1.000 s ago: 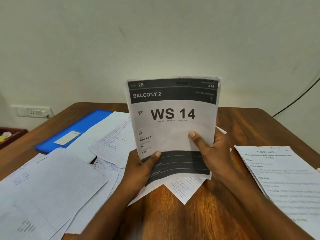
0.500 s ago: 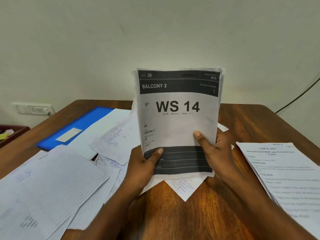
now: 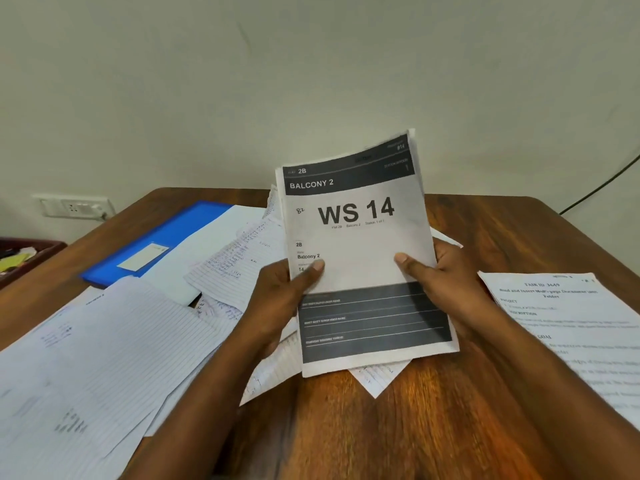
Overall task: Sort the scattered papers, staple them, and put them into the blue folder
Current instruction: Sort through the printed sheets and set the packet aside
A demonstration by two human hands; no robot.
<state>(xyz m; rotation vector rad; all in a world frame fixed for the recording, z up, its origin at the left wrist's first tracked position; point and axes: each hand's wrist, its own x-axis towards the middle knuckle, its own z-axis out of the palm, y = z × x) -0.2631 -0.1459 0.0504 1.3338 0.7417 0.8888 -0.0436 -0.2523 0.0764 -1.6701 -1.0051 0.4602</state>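
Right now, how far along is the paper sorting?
Early. Done: some sheets gathered. In hand: the left hand and right hand grip a stack topped by the WS 14 sheet. Left: lined papers lie scattered, no stapler is visible, and the blue folder lies shut, partly covered.

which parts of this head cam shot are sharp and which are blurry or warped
Head view: the WS 14 sheet, held by the left hand and right hand, reads sharply; the lined papers at lower left and the printed sheet at right smear toward the edges; wide-angle bending curves the table; lighting is soft, without glare.
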